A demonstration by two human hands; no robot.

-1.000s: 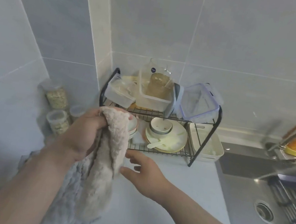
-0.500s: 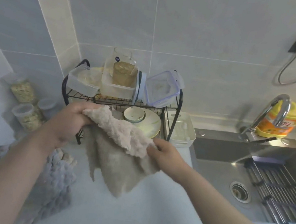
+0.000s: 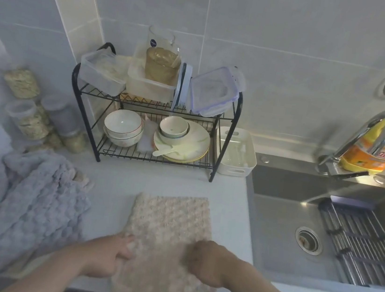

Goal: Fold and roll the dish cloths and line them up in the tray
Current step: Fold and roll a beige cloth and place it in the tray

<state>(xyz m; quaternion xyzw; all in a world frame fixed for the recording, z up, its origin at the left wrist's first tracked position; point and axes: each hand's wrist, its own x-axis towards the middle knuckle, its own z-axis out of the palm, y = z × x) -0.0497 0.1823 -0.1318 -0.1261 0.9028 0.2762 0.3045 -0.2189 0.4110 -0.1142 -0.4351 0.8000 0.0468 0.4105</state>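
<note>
The tan cloth (image 3: 172,219) was up in the air a moment ago; now it lies flat on the surface (image 3: 113,179). The left hand (image 3: 108,255) pinches its left edge. The right hand (image 3: 210,263) rests on it, too blurry to tell its grip. The near end hangs off the surface, so the cloth might slide off. The white tray (image 3: 253,158) waits back by the rack (image 3: 74,81).

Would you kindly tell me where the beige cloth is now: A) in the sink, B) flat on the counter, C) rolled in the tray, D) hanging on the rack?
B: the beige cloth lies spread on the counter, with the left hand and right hand on it.
</note>
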